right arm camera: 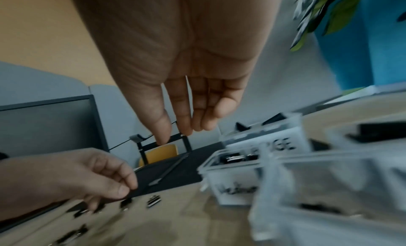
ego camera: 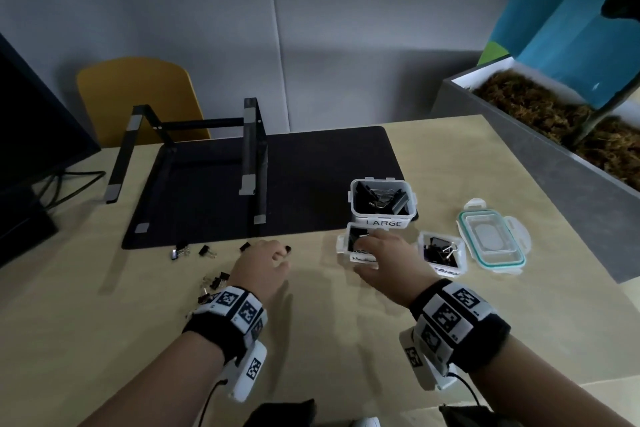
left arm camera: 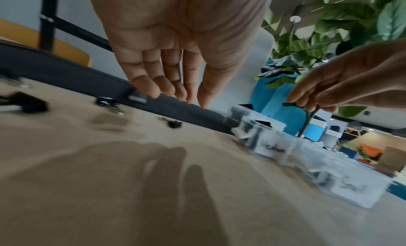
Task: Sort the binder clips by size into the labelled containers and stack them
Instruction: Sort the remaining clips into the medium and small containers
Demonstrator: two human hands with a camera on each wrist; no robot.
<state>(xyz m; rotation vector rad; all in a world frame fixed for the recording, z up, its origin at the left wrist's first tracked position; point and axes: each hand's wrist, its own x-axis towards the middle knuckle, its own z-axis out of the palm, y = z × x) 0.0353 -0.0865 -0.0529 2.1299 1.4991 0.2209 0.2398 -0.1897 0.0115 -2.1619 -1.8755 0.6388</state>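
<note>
Three clear tubs hold black binder clips: the LARGE container [ego camera: 388, 222], the Medium container [ego camera: 341, 246] in front of it, and the Small container [ego camera: 446, 270] to the right. Several loose clips [ego camera: 207, 250] lie on the table at the left. My right hand [ego camera: 367, 243] hovers over the Medium container [right arm camera: 232, 185] with straight fingers and nothing in it [right arm camera: 175, 136]. My left hand [ego camera: 282, 258] hangs just above the table near a loose clip [ego camera: 287, 248]. Its fingers are relaxed and empty in the left wrist view [left arm camera: 189, 100].
A clear lid with a teal seal [ego camera: 491, 239] lies right of the Small container. A black laptop stand [ego camera: 249, 149] sits on a black mat [ego camera: 311, 184] behind. A monitor [ego camera: 34, 114] stands at the far left, a grey planter [ego camera: 554, 163] at the right.
</note>
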